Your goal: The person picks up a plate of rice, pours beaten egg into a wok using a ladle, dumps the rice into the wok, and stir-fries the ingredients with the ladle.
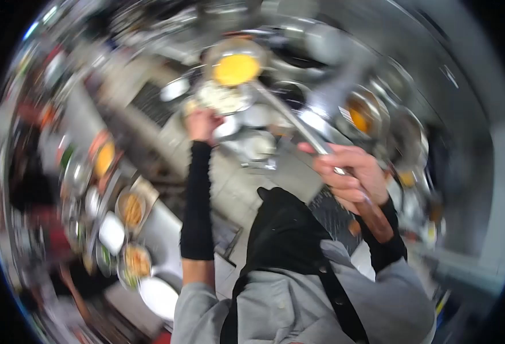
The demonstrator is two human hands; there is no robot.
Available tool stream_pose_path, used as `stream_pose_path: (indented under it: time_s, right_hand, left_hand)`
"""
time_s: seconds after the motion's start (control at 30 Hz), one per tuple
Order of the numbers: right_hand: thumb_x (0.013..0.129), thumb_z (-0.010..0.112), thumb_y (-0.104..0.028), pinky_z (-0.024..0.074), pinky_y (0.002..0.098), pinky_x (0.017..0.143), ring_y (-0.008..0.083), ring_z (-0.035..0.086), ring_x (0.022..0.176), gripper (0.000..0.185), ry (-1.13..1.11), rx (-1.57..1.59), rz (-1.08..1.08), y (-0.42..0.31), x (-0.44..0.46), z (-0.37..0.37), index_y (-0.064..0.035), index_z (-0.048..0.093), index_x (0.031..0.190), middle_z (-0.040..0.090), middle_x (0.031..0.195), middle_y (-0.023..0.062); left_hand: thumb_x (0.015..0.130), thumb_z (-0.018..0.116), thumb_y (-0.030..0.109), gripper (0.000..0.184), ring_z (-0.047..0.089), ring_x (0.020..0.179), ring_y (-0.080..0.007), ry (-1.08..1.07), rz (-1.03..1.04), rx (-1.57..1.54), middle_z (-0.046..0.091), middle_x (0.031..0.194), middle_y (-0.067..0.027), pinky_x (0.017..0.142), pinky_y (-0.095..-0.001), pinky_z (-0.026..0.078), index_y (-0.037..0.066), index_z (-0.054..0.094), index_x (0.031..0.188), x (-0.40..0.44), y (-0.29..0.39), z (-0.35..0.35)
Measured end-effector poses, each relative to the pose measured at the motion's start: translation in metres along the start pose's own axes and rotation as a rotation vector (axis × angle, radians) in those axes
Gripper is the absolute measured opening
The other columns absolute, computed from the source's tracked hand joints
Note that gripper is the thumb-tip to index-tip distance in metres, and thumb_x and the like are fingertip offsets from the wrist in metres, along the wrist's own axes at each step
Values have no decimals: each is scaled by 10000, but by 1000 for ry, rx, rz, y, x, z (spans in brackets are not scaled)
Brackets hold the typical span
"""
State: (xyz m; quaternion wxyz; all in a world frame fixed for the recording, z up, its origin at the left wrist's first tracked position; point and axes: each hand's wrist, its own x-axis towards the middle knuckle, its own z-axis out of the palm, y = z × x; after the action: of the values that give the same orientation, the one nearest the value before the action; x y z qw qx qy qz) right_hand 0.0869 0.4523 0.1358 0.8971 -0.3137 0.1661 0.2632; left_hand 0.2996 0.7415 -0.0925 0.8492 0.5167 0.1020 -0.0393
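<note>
My right hand (pixel 352 175) is wrapped round the long metal handle of a ladle (pixel 289 114), which slants up and to the left. Its far end meets a round metal vessel holding yellow liquid (pixel 236 70); blur hides whether the liquid lies in the ladle's bowl or in a bowl behind it. My left hand (pixel 203 123) is stretched forward with its fingers curled in, beside a bowl of white food (pixel 223 97). What those fingers hold, if anything, cannot be made out.
On the right stand metal pans, one with orange-yellow contents (pixel 360 114). White containers (pixel 258 143) sit just beyond my apron. A counter (pixel 163 229) on the left bears a bowl of orange food (pixel 136 261), a white plate (pixel 159 298) and several other dishes. Part of another person's arm (pixel 75 292) shows at lower left.
</note>
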Motion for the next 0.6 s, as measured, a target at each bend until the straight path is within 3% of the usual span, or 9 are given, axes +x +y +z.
stream_pose_path:
  time_s: [0.1, 0.17, 0.37, 0.53, 0.6]
  right_hand:
    - [943, 500, -26, 338, 210, 325, 55, 401, 421, 328, -12, 29, -187, -13, -82, -59, 112, 463, 1238, 474, 689, 43]
    - [929, 495, -8, 345, 207, 324, 49, 401, 431, 335, 115, 127, -318, -19, -134, -84, 115, 456, 1238, 482, 717, 52]
    - [924, 472, -16, 356, 178, 325, 27, 411, 482, 342, 154, 316, -536, -71, -260, -184, 133, 452, 1232, 501, 802, 69]
    - [928, 441, -26, 357, 175, 326, 24, 396, 453, 372, 221, 265, -633, -133, -366, -313, 148, 420, 1255, 476, 799, 60]
    - [932, 444, -37, 345, 179, 320, 25, 400, 452, 360, 347, 321, -669, -159, -400, -367, 126, 426, 1253, 454, 728, 39]
  left_hand:
    - [832, 590, 5, 128, 630, 612, -253, -200, -47, 107, 572, 709, -113, 613, -414, 595, 35, 466, 828, -14, -33, 98]
    - [811, 588, -21, 140, 630, 608, -243, -291, -99, 112, 597, 709, -135, 605, -397, 596, 29, 461, 783, -42, -54, 176]
    - [813, 551, -12, 100, 626, 599, -225, -570, -250, 152, 591, 740, -114, 570, -363, 578, -40, 528, 905, -102, -153, 389]
    - [816, 548, -22, 45, 602, 611, -238, -617, -371, 142, 559, 711, -118, 581, -384, 570, -23, 513, 844, -190, -266, 545]
    - [811, 552, -25, 52, 592, 605, -237, -628, -404, 113, 561, 725, -123, 580, -381, 565, -25, 516, 849, -230, -311, 589]
